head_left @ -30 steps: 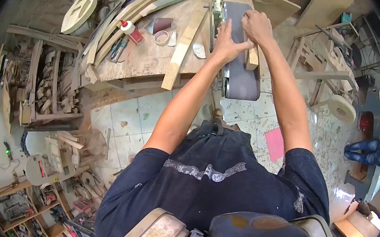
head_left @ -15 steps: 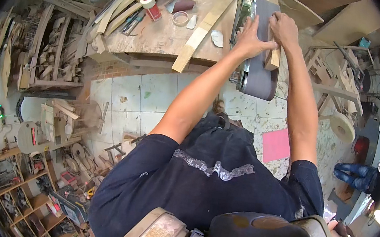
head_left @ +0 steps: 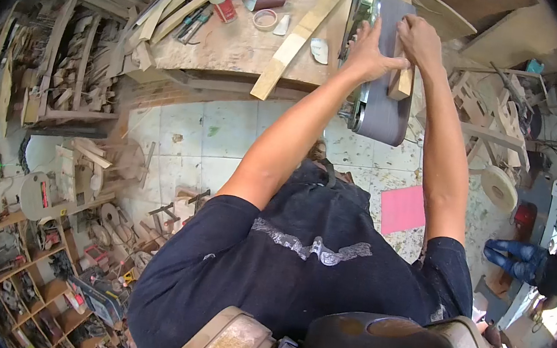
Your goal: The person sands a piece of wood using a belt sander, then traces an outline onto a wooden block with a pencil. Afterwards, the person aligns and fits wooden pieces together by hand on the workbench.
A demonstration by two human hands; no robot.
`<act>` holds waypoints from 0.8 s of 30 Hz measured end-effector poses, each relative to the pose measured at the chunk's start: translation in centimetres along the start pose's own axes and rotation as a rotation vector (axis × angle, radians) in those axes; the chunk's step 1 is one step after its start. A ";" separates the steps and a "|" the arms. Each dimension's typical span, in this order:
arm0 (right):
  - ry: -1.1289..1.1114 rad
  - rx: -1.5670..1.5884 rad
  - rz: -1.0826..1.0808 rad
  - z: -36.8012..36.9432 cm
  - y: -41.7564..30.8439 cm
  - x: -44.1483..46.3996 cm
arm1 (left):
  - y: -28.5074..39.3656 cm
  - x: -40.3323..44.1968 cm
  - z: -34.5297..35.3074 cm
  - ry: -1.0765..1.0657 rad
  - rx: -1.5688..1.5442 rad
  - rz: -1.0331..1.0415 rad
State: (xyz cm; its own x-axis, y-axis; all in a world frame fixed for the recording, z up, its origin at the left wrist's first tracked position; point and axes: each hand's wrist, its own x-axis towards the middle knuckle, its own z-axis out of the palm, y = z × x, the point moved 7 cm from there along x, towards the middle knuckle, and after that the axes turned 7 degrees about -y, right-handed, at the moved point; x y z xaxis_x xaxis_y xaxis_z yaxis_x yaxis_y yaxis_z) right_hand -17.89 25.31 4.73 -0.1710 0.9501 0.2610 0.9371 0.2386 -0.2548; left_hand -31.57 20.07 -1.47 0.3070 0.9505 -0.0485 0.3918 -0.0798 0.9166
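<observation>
1. Since a second ago, only the view has visibly shifted; the wooden block [head_left: 402, 85] lies lengthwise on the sanding belt [head_left: 377, 106].
2. Right hand [head_left: 420, 43]: fingers curled, gripping the block. Left hand [head_left: 370, 61]: fingers spread (thumb seemingly against it).
3. Best kept flat, fingers clear.

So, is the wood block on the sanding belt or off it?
On it: the block lies along the dark belt, right hand touching it.

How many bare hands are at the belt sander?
2: the left hand, fingers spread at the belt's left side, and the right hand, on the wooden block's far part. I see no others there.
</observation>
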 end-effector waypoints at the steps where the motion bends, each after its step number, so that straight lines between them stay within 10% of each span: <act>1: -0.014 -0.010 0.009 -0.1 -0.2 0.0 | 0.0 0.0 -0.1 0.003 0.001 -0.007; 24: -0.224 0.068 -0.009 -1.6 0.2 -1.6 | 1.0 -3.3 0.5 0.025 0.042 0.067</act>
State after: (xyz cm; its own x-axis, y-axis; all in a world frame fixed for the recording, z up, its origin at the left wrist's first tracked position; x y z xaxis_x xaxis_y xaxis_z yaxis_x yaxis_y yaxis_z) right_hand -16.94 23.55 5.79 -0.2499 0.9668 0.0529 0.9137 0.2536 -0.3177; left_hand -31.76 16.73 -0.62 0.3125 0.9497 0.0225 0.4075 -0.1554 0.8999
